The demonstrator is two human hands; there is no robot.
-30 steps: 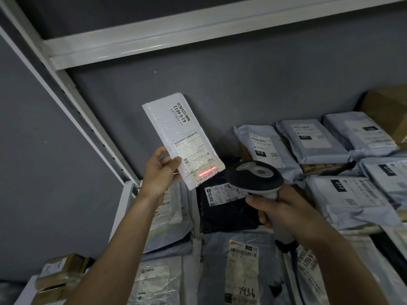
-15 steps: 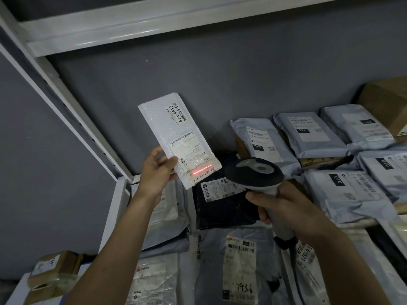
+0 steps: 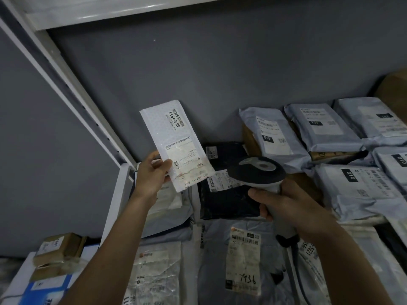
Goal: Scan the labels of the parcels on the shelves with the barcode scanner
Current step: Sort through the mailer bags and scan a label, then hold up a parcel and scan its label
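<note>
left grip [image 3: 152,173] pinches white parcel [image 3: 174,146] | right grip [image 3: 293,208] clamped on barcode scanner [image 3: 256,170]

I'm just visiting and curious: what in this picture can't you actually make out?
All in the head view:
- Scanner: its window faces away and the right hand wraps the grip, so the trigger is hidden.
- White parcel: the label's small print is too fine to read; the left hand covers its lower left edge.
- Black parcel: partly behind the scanner and the white parcel.
- Brown box: cut off by the right edge.
</note>
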